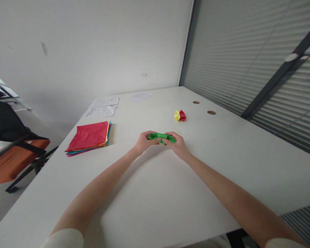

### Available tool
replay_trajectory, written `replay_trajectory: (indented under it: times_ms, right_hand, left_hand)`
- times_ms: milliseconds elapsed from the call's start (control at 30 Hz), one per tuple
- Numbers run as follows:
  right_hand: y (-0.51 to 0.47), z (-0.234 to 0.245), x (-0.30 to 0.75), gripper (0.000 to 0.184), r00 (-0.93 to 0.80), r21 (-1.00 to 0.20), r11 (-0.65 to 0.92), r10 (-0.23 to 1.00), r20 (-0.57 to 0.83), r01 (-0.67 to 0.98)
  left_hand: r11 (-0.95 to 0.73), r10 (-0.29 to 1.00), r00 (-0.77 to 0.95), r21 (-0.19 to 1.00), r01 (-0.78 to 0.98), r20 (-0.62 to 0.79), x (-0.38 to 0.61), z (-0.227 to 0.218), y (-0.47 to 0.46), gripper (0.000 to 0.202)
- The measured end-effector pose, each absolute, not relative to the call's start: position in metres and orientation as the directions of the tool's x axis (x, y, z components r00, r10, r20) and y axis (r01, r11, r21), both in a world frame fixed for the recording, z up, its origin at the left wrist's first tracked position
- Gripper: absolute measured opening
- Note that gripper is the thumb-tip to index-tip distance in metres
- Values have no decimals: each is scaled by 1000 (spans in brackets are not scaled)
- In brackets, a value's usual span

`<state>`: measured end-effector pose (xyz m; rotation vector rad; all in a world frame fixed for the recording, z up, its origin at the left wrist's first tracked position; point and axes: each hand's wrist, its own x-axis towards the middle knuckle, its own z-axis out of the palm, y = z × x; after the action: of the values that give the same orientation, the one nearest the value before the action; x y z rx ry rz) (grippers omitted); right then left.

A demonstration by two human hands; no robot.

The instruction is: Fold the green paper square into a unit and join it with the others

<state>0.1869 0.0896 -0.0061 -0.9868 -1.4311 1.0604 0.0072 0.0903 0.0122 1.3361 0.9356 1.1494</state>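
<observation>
A small piece of folded green paper (161,135) is held between both hands, just above the middle of the white table. Its left end is gripped by my left hand (145,142), fingers behind and thumb in front. My right hand (177,144) pinches the other end in the same way, and the two thumbs nearly meet at the paper's front edge. Creases and a raised rim show along the green paper. Beyond my right hand lies a small folded yellow and red paper piece (180,115), pinched at its middle like a bow.
A stack of coloured paper sheets (89,136), red on top, lies on the left of the table (144,199). Printed sheets (103,106) lie behind it. Two round holes (211,112) pierce the right side. An orange chair (15,158) stands at left; blinds (248,69) line the right.
</observation>
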Motion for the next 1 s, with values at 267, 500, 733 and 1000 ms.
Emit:
replay_trajectory:
  times_ms: [267,500,733,1000]
  right_hand:
    - [89,-7,183,40,-36,-969,246,968,247,-10]
    - [91,-8,183,43,-55,-976,184,980,192,-117]
    - [91,-8,183,44,-86,-975,155,982,170,-158]
    - [91,-10,181,39,-122,-974,205,969,215,-97]
  left_hand:
    - [-108,964,239,993,-42,115,7,14,91,41]
    - [-78,938,335,996,-45,89,1,19,91,42]
    - [-11,940,337,992,-125,53,0,16,94,40]
    - [-180,977,103,982,-60,186,0,15,97,53]
